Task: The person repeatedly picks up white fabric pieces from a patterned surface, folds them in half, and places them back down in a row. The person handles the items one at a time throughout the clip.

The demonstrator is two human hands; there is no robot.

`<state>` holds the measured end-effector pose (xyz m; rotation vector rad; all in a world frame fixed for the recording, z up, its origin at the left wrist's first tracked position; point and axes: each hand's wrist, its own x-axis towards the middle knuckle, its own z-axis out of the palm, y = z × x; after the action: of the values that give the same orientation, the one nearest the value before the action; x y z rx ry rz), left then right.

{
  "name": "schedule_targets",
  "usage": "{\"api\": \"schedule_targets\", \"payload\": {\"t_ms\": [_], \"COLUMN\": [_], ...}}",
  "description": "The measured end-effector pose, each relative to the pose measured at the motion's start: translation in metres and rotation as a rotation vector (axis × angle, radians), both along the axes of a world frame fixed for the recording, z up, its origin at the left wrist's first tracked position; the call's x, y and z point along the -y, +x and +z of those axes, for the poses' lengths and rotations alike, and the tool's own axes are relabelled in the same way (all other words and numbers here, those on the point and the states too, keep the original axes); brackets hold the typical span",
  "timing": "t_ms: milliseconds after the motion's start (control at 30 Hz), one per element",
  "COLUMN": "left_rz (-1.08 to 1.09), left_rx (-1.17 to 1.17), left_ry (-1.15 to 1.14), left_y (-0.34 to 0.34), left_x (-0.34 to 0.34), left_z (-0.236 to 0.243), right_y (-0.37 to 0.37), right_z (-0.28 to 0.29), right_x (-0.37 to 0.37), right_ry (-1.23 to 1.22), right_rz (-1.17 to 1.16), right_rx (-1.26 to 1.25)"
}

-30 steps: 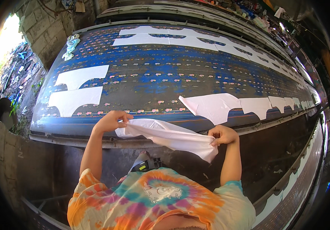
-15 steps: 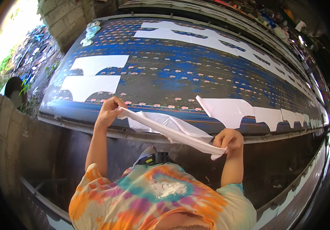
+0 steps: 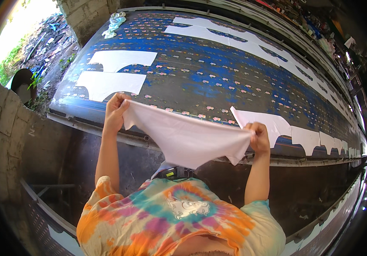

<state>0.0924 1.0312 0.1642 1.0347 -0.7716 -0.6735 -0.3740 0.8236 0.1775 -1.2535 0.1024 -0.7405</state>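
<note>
A white cut fabric piece (image 3: 187,138) hangs stretched between my hands, its straight edge uppermost and its narrow curved part dangling toward me. My left hand (image 3: 116,112) pinches one upper corner, thumb against fingers. The other upper corner is gripped by my right hand (image 3: 258,135), fingers curled around it. Both hands are above the near edge of a long printing table (image 3: 183,85) with a dark, blue-stained top. Close beyond my right hand lies another fabric piece (image 3: 273,126) with its left edge folded up. Two white pieces (image 3: 111,83) lie flat past my left hand.
Several white pieces (image 3: 305,138) run in a row along the near right edge, and another row (image 3: 234,40) lies at the far side. A crumpled pale cloth (image 3: 114,23) sits at the far left corner. A block wall (image 3: 4,136) stands at left; another table (image 3: 341,209) is behind me.
Both hands have risen and moved away from me, the right more so. The fabric piece, bunched and slanting before, now hangs spread between them. The view has shifted slightly.
</note>
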Motion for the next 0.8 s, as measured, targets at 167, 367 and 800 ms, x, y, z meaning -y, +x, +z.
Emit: {"api": "schedule_targets", "payload": {"t_ms": [167, 367, 800], "left_rz": [0.36, 0.458, 0.302], "left_rx": [0.561, 0.869, 1.042], "left_ry": [0.251, 0.401, 0.562], "left_y": [0.026, 0.064, 0.099], "left_x": [0.07, 0.155, 0.208], "left_z": [-0.034, -0.091, -0.123], "right_y": [0.046, 0.098, 0.122], "right_z": [-0.039, -0.105, -0.135], "right_x": [0.042, 0.116, 0.176], "right_ry": [-0.029, -0.403, -0.529], "right_rz": [-0.584, -0.973, -0.992], "right_rx": [-0.328, -0.609, -0.823]}}
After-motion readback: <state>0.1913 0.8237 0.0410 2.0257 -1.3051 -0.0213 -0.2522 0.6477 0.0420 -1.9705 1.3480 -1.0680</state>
